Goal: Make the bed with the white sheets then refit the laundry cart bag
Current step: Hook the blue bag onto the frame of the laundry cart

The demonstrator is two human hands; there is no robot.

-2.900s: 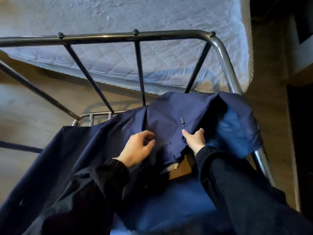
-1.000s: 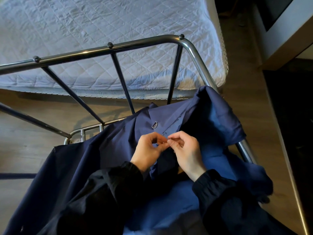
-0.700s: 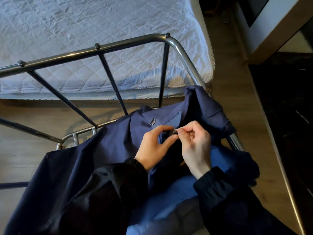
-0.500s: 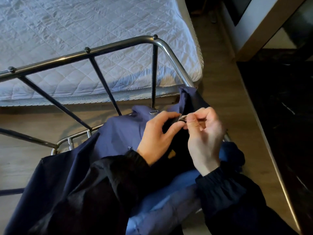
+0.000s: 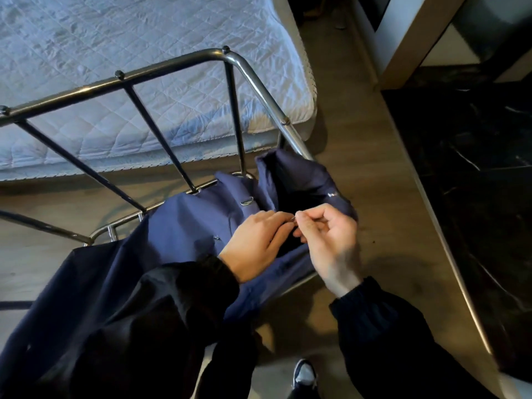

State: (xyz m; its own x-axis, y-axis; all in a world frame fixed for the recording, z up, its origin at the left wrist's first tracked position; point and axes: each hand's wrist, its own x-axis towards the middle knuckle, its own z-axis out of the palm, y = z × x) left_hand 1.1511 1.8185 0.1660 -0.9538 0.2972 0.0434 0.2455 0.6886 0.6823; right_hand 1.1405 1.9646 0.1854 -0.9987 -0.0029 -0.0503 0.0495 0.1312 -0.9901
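With right hand (image 5: 331, 246) curled, pinches a small metal ring (image 5: 293, 221) on the bag's hem between thumb and forefinger. With left hand (image 5: 256, 246), meets it fingertip to fingertip and pinches the same bit of hem, other fingers bent loosely over the cloth. Has carried that corner of the bag (image 5: 184, 226) up and rightward over the last few seconds. Three seconds back, gripped the hem lower down, nearer the middle of the cart, with no ring yet in the fingers. Now holds it bunched just beside the right rail (image 5: 267, 93), below a stud (image 5: 285, 120) on that rail. Leaves the rest of the bag sagging inside the frame, unhung, with a second ring (image 5: 246, 201) loose on the cloth nearby. Probably means the refit has moved from searching the hem to hooking on, with this ring headed for the stud. Cannot tell whether the ring is open enough to slip over. Shows the bed (image 5: 144, 67) beyond the cart under a white quilted cover.
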